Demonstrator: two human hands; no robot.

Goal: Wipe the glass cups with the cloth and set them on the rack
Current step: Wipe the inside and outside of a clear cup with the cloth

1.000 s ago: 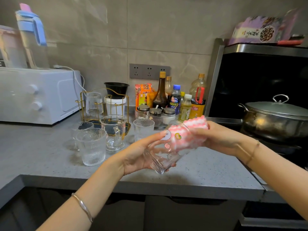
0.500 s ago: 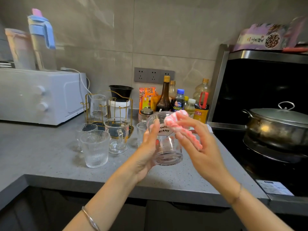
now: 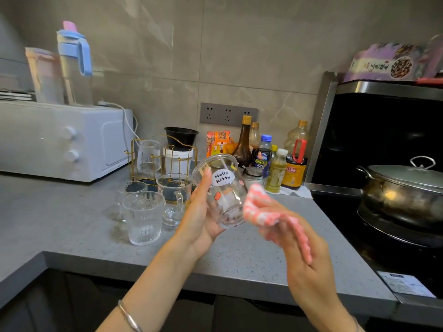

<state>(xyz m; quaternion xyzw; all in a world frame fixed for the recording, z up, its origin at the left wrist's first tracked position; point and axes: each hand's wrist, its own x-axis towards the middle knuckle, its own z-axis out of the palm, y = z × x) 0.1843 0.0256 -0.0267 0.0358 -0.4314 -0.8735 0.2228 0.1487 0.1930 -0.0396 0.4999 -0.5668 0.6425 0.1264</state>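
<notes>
Head view: your left hand (image 3: 199, 212) is gripping tilted Hello Kitty glass cup (image 3: 225, 195) above countertop (image 3: 72, 224); right hand (image 3: 294, 238), blurred, is holding pink-white cloth (image 3: 259, 209) just beside it. Risk: one-handed grip slipping, cup dropping, breaking.

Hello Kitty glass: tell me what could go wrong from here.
The Hello Kitty glass sits tilted in the left hand alone, above the counter; it could slip and break. On the way to the rack, it might knock the ribbed glass or handled cup standing in front.
</notes>
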